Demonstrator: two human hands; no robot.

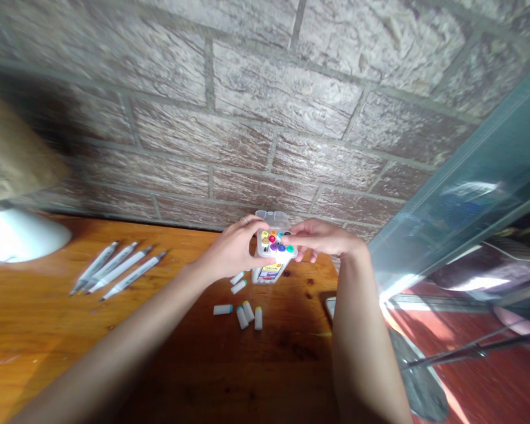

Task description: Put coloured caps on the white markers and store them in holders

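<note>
My left hand (235,247) is wrapped round a clear plastic marker case (274,250), holding it tilted just above the wooden table (70,335). The case's lid stands open at the back, and coloured marker ends show inside it. My right hand (320,238) reaches in from the right with its fingertips pinched at the marker ends near the case's right edge. Whether they grip one marker I cannot tell. Several loose white marker caps (242,309) lie on the table below the case.
Several uncapped grey-white markers (119,268) lie in a row at the left. A white lamp base (22,232) stands at the far left. A brick wall rises behind the table. A phone's corner (330,306) shows by my right forearm. A glass pane (463,194) borders the right.
</note>
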